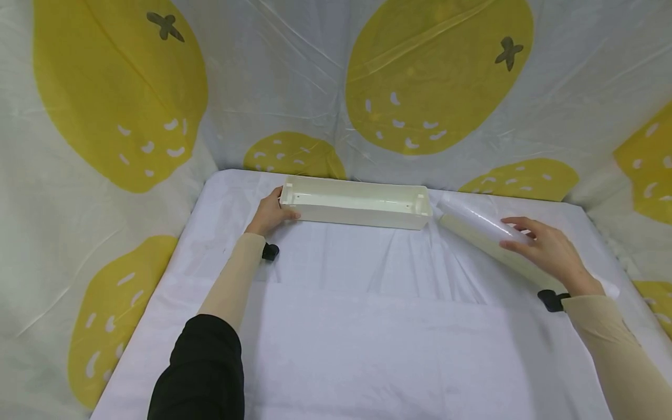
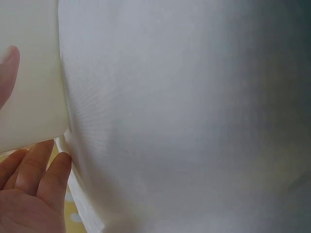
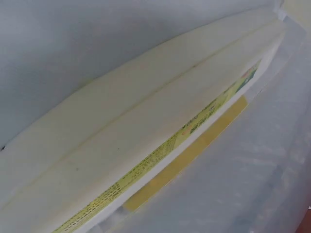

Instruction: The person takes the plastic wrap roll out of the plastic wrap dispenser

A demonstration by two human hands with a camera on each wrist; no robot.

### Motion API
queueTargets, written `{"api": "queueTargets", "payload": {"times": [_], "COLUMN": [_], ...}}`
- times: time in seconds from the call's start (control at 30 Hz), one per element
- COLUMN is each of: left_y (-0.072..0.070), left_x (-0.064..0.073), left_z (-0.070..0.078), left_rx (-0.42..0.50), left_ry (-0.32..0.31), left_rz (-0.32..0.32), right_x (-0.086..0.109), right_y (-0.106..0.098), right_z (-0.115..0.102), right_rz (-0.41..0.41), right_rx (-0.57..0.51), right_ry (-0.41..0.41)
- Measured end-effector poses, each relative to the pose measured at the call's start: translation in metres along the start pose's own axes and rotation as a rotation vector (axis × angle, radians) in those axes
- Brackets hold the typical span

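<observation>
A long, shallow cream plastic box [image 1: 357,217] with an open top lies crosswise near the far edge of the table. My left hand [image 1: 269,214] grips its left end, thumb on the front wall and fingers around the back corner. In the left wrist view, the thumb and fingertips show against the cream box [image 2: 34,97]. My right hand [image 1: 559,254] pinches a glossy, whitish roll of plastic wrap [image 1: 480,219] between thumb and fingers. Just below the roll lies a long cream cover [image 1: 490,251]. The right wrist view shows this cover [image 3: 146,107] with a yellow printed label along one side.
A white cloth [image 1: 399,344] with creases covers the table. Behind it and at both sides hangs a white curtain [image 1: 283,76] printed with large yellow fruit. It meets the table's far edge right behind the box.
</observation>
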State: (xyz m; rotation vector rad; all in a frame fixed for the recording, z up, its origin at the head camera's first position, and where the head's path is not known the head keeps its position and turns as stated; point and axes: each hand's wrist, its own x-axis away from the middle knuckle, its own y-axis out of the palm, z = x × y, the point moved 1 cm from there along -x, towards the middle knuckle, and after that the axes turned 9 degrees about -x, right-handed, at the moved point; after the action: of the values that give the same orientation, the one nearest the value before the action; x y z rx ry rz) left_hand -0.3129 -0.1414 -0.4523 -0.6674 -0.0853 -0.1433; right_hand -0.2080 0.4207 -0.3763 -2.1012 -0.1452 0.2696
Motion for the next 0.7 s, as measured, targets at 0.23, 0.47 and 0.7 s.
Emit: {"api": "queueTargets", "payload": {"times": [0.23, 0.47, 0.7], "left_y": [0.0, 0.001, 0.0], "left_x": [0.0, 0.001, 0.002], "left_z": [0.0, 0.002, 0.001], "left_rx": [0.006, -0.003, -0.002], "left_ry": [0.003, -0.004, -0.003], "left_rz": [0.002, -0.005, 0.0], "right_x": [0.004, 0.007, 0.008], "right_y": [0.005, 0.01, 0.017], "right_z": [0.002, 0.002, 0.003], "right_rz": [-0.022, -0.033, -0.065], "right_rx": [0.019, 0.056, 0.083], "right_ry": [0.006, 0.009, 0.016]}}
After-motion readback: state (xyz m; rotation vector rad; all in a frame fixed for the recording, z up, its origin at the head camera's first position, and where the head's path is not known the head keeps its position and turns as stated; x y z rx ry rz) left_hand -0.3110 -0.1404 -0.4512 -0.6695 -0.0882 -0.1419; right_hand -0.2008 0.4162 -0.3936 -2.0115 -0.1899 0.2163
